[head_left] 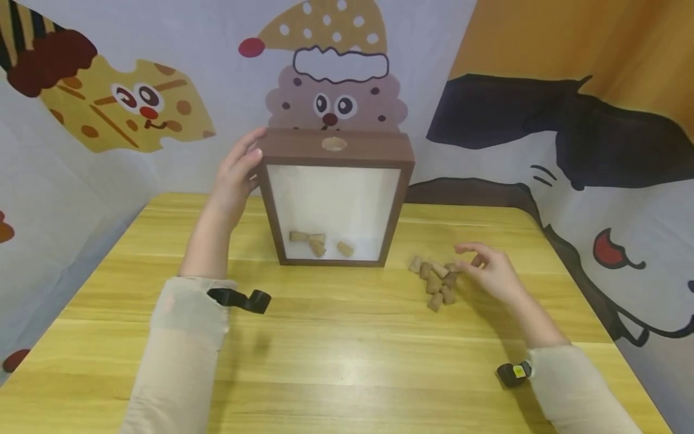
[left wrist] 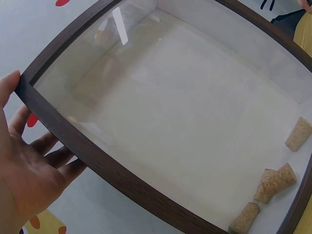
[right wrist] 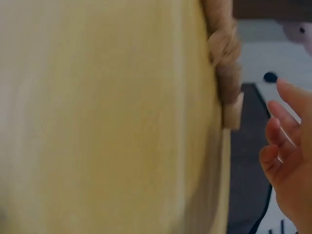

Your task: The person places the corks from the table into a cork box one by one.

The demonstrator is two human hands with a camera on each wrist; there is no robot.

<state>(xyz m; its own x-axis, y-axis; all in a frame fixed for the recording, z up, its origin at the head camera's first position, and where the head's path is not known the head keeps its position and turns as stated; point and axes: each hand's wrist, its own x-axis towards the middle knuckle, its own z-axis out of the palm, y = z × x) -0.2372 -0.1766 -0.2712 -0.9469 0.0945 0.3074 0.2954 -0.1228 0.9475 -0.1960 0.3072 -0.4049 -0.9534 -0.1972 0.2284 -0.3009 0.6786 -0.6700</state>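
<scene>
In the head view a brown frame box point(head_left: 333, 155) with a clear front and a round hole point(head_left: 334, 144) in its top stands upright on the table. My left hand point(head_left: 234, 178) grips its upper left side; the left wrist view shows the fingers point(left wrist: 41, 141) reaching behind the frame edge. Several corks point(left wrist: 275, 183) lie inside at the bottom. To the right of the box is a pile of loose corks point(head_left: 434, 283). My right hand point(head_left: 496, 274) hovers at the right edge of that pile, fingers loosely bent, with no cork visible in it.
The wooden table point(head_left: 336, 361) extends in front of the box. Behind it hangs a cloth point(head_left: 217, 36) printed with cartoon figures. A black wrist camera point(head_left: 512, 374) sits by the right sleeve, another point(head_left: 244, 299) by the left.
</scene>
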